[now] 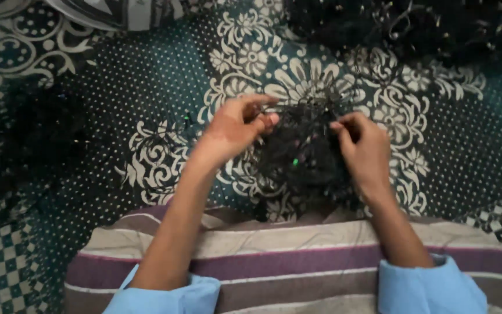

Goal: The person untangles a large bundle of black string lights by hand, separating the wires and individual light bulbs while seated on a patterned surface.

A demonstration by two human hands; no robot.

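Two hands, left hand point(233, 129) and right hand point(366, 145), on one black tangled bundle point(303, 152).

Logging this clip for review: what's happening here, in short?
A person in light blue sleeves works with both bare hands on a tangled black bundle of thin strands, held between them over a teal patterned cloth. The left hand and the right hand each pinch at its upper edge. More dark tangled material lies at the top right, and a striped cushion sits under the forearms.
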